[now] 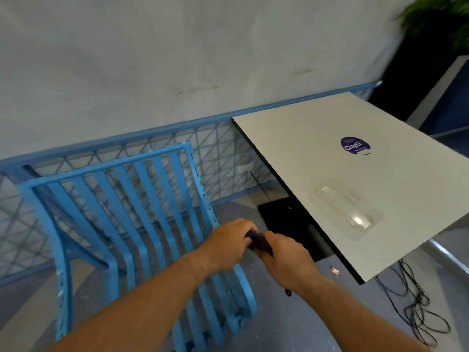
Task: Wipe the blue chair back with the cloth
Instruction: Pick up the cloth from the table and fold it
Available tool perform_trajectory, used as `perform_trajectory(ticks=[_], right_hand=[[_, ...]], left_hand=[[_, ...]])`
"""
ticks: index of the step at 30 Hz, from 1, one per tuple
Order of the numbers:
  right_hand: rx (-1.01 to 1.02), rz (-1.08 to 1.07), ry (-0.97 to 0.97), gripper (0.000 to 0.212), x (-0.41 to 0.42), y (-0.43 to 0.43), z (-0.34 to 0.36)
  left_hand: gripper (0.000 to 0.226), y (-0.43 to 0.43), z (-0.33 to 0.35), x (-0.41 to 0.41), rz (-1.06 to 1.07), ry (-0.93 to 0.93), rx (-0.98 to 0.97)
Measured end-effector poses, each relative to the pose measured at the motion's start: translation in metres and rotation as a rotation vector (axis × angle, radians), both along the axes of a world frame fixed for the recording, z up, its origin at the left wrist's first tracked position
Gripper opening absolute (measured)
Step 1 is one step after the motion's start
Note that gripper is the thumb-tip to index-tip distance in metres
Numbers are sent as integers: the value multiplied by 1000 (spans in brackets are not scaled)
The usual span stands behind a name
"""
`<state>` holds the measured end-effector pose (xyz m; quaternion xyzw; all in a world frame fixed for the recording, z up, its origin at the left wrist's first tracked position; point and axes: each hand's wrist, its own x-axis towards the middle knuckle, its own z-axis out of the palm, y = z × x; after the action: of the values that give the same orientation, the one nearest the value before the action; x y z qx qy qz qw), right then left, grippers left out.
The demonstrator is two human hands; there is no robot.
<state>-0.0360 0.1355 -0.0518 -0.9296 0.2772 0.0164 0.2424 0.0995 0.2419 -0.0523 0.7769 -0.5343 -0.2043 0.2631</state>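
A white surface fills the 3 o'clock side of the view, carrying a round purple sticker and a clear plastic tray nearer the person. Its black base stands on the floor just beyond the hands. Black cables lie looped on the floor at 4 o'clock, and a small wrapper lies near the surface's near corner. A blue mesh railing runs along the wall behind, and a plant shows at 1 o'clock.

The blue chair stands at 9 o'clock, its slatted back close to the railing. The cloth, dark and bunched, is at the centre, over the chair's right edge and apart from the back. The left hand and the right hand both curl their fingers round it, gripping it between them.
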Motion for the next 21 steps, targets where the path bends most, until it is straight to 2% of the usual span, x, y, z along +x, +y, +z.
perform_trajectory(ticks=[9, 14, 15, 17, 21], right_hand=[[182, -199, 77, 12, 9, 32, -38], [257, -269, 196, 4, -5, 39, -69], [278, -277, 189, 10, -10, 40, -74], [316, -305, 180, 16, -20, 42, -88], [389, -375, 171, 13, -34, 45, -129]], left_hand=[[17, 23, -44, 10, -74, 68, -22], [34, 47, -76, -1, 80, 122, 11], [36, 54, -85, -4, 116, 121, 33], [38, 66, -105, -11, 194, 121, 102], [40, 82, -151, -28, 269, 111, 256]])
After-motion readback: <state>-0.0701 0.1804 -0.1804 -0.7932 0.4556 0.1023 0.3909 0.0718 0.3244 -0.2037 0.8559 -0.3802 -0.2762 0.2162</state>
